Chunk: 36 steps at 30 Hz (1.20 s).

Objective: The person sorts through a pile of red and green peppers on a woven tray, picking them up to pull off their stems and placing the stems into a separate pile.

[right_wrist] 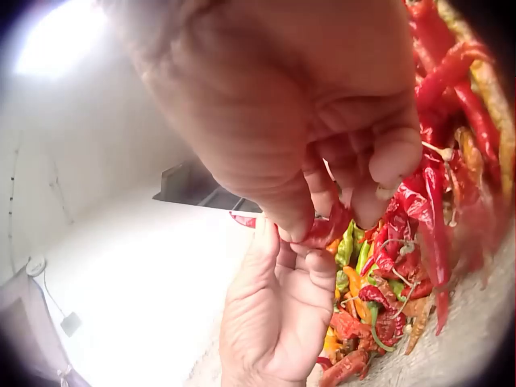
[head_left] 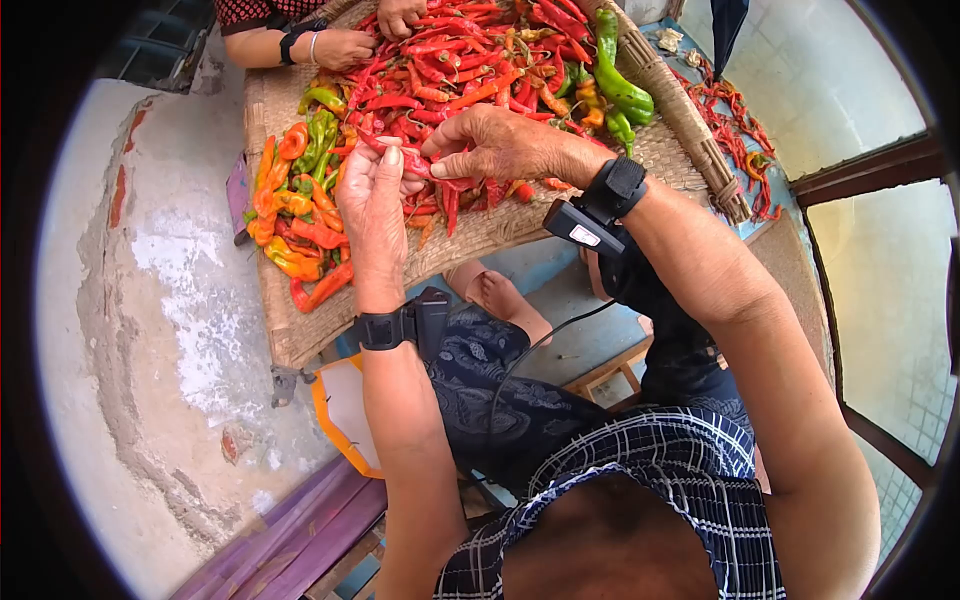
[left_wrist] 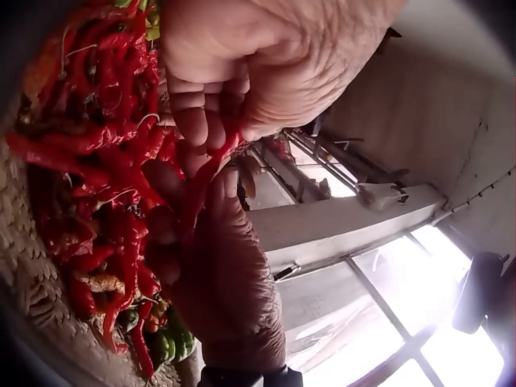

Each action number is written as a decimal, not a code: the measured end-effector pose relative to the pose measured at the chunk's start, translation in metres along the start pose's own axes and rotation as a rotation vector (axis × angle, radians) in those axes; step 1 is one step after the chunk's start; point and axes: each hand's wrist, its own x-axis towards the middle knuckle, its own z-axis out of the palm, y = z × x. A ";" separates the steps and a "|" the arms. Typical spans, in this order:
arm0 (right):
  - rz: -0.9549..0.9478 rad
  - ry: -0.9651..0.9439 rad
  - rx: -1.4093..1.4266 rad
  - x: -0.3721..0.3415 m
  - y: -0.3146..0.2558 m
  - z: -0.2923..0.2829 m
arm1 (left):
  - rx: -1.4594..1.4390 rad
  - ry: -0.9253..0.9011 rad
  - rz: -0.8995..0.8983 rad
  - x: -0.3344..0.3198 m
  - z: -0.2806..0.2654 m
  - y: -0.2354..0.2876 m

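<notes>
Above the near edge of a woven mat, both hands meet on one red chili pepper (head_left: 416,165). The left hand (head_left: 376,215) pinches its left end between thumb and fingers. At the other end, the thumb and fingers of the right hand (head_left: 505,145) grip it. In the left wrist view the red chili (left_wrist: 201,185) runs between the two sets of fingertips. Curled fingers partly cover the chili (right_wrist: 326,231) in the right wrist view. Just beyond the hands lies a heap of red chilies (head_left: 450,70).
The woven mat (head_left: 280,335) has a rolled right edge (head_left: 690,100). Orange peppers (head_left: 295,260) lie at its left, large green peppers (head_left: 622,90) at its right. Another person's hand (head_left: 343,48) touches the heap's far side. More red chilies (head_left: 740,120) lie beyond the mat.
</notes>
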 end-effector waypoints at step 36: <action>0.254 0.032 0.128 0.004 -0.005 -0.016 | 0.240 -0.182 -0.076 0.007 0.009 -0.021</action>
